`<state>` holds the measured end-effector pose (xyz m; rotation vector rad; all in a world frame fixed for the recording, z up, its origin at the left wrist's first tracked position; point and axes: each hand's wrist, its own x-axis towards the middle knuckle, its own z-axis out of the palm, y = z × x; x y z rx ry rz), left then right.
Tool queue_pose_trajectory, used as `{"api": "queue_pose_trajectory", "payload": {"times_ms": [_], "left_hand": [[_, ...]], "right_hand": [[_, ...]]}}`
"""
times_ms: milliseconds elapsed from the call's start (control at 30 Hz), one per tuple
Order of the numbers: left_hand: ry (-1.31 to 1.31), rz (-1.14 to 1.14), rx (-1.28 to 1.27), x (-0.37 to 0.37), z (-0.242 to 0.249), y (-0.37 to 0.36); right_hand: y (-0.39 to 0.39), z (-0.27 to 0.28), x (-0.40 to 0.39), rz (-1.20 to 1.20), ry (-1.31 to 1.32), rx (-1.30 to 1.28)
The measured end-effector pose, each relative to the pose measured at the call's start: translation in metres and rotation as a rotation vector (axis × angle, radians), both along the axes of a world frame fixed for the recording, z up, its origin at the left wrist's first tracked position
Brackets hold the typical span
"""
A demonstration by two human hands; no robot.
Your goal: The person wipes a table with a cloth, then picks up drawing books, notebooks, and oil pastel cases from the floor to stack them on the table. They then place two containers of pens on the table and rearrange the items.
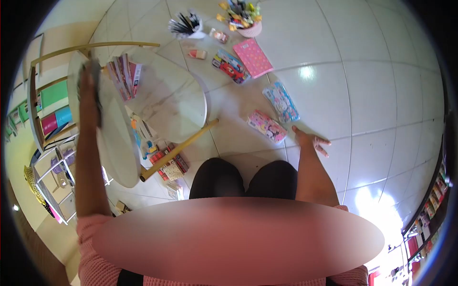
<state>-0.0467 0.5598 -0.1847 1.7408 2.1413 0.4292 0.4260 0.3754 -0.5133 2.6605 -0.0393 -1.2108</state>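
My left hand [87, 83], blurred, is raised over the upper tier of the round marble-look table. It grips a dark grey flat thing [98, 90], too smeared to name. My right hand [311, 138] has its fingers spread at the tiled floor and holds nothing. Just beside it lie a pink cartoon pencil case [267, 126] and a blue cartoon pencil case [281, 102]. Farther off are a red and blue cartoon case [231, 66] and a pink dotted notebook [253, 57].
Several booklets [125, 77] stand on the table's lower tier [167, 90], framed by gold rails [181, 148]. On the floor are a cup of pens [186, 26], a pink pot of flowers [250, 29], a small bottle [197, 54] and red checked packs [168, 161] by the table.
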Motion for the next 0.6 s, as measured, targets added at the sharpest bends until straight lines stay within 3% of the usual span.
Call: {"api": "queue_pose_trajectory", "payload": {"times_ms": [100, 167, 267, 367, 433, 467, 500, 533, 600], "left_hand": [[0.330, -0.190, 0.010, 0.049, 0.018, -0.072], [0.282, -0.188, 0.008, 0.060, 0.024, -0.116], [0.278, -0.156, 0.020, 0.037, 0.027, -0.115], [0.336, -0.082, 0.022, -0.030, 0.017, -0.060], [0.498, -0.192, 0.070, -0.101, -0.001, -0.007], [0.354, -0.138, 0.094, -0.113, 0.006, 0.025], [0.490, -0.282, 0.180, -0.150, 0.000, 0.051], [0.476, -0.285, 0.178, -0.181, -0.005, 0.077], [0.119, -0.006, 0.157, -0.214, -0.006, 0.113]], "right_hand": [[-0.004, -0.004, 0.001, 0.045, 0.033, 0.061], [-0.007, -0.007, 0.001, 0.087, 0.064, 0.093], [-0.011, -0.009, 0.003, 0.153, 0.097, 0.115], [-0.014, -0.012, 0.004, 0.188, 0.109, 0.133], [-0.014, -0.014, 0.005, 0.180, 0.098, 0.124], [-0.013, -0.015, 0.005, 0.174, 0.089, 0.115], [-0.013, -0.016, 0.005, 0.168, 0.078, 0.107], [-0.013, -0.017, 0.006, 0.163, 0.068, 0.098], [-0.013, -0.018, 0.007, 0.161, 0.051, 0.088]]}}
